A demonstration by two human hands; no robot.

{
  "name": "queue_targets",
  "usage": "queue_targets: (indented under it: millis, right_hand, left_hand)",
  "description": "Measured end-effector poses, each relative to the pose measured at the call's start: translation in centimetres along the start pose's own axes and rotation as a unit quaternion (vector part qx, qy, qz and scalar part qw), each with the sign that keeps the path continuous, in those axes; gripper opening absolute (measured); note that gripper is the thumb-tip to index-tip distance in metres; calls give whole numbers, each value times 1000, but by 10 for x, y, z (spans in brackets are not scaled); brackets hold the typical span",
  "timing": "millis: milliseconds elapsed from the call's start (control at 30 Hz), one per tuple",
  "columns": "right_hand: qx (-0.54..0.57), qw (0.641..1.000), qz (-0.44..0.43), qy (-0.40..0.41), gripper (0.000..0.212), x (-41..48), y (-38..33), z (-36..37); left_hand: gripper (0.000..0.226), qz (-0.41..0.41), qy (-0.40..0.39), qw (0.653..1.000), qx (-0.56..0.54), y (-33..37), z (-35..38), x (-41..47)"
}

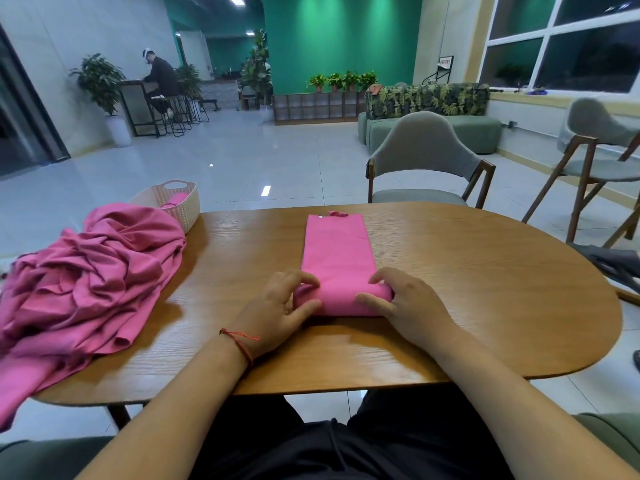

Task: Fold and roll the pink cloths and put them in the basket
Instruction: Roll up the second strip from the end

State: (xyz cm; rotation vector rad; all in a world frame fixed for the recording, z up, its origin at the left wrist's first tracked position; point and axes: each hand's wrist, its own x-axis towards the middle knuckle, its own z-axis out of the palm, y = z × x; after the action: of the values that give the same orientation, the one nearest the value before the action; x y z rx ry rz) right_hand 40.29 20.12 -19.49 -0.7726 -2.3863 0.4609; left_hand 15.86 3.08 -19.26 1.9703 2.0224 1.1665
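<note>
A folded pink cloth (335, 251) lies as a long narrow strip across the middle of the counter (485, 289). It runs from the person's hands to the far edge, where a small metal snap shows on its far left corner. Its near end is wound into a rolled end (341, 299) lying crosswise, a little back from the near edge.

The left hand (277, 313) sits at the left end of this roll. Its grip is closed on the cloth, with the fingers curled over the top and the thumb pressed against the near side. A red string bracelet (242, 342) circles that wrist. The right hand (412, 306) takes the right end the same way, its grip closed round the cloth with the thumb in front and the fingers bent over the top.

A crumpled pile of pink cloths (90, 271) covers the left end of the counter and spills over its left edge. Just behind the pile, at the far left corner, stands a pale woven basket (188, 211) with a rolled cloth (177, 199) inside. A grey chair (422, 157) stands beyond the far edge.
</note>
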Motion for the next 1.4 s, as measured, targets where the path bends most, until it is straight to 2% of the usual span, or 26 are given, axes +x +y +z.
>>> queue_targets:
  millis: [100,300,367,433,467,567,733,867,933,1067,1233,1333,1400]
  right_hand:
    - [48,998,38,-9,49,0,1,-3]
    - [71,996,40,25,46,1,2,-2]
    - [43,999,22,18,55,1,3,-2]
    - [-14,1000,-10,1,77,1,6,1]
    - [-26,1000,-12,-2,77,0,5,1]
    - [-16,1000,4,20,49,-3,-3,2]
    - [-39,999,9,9,38,-5,-9,-1]
    - [-36,999,-8,7,48,-3,-5,2]
    - [-26,1000,-12,8,53,0,-3,3]
    - [8,999,34,-36,60,10,-3,1]
    - [17,992,94,-82,74,25,-4,-2]
    - [19,993,103,-57,70,22,-7,0]
    - [19,995,91,-32,55,15,-9,1]
  left_hand:
    - [54,0,-16,1000,0,3,-2,-4]
    - [52,-41,-12,999,-32,3,-4,-3]
    - [51,-51,-14,998,-36,4,-5,-3]
    - [52,-61,-19,998,-29,3,-5,-1]
    - [54,-60,-19,998,-14,0,-5,0]
    - [58,-82,-24,996,10,-6,-5,4]
    - [53,-109,-38,993,-28,2,-3,6]
    - [41,-86,-36,996,7,-5,0,9]
    - [43,-65,-37,996,40,-3,1,11]
    - [45,-61,-24,996,62,-2,4,10]
    - [35,18,-5,999,46,-5,3,3]
    - [55,16,-12,997,68,-8,2,3]
    - [58,10,-5,997,70,-7,2,4]
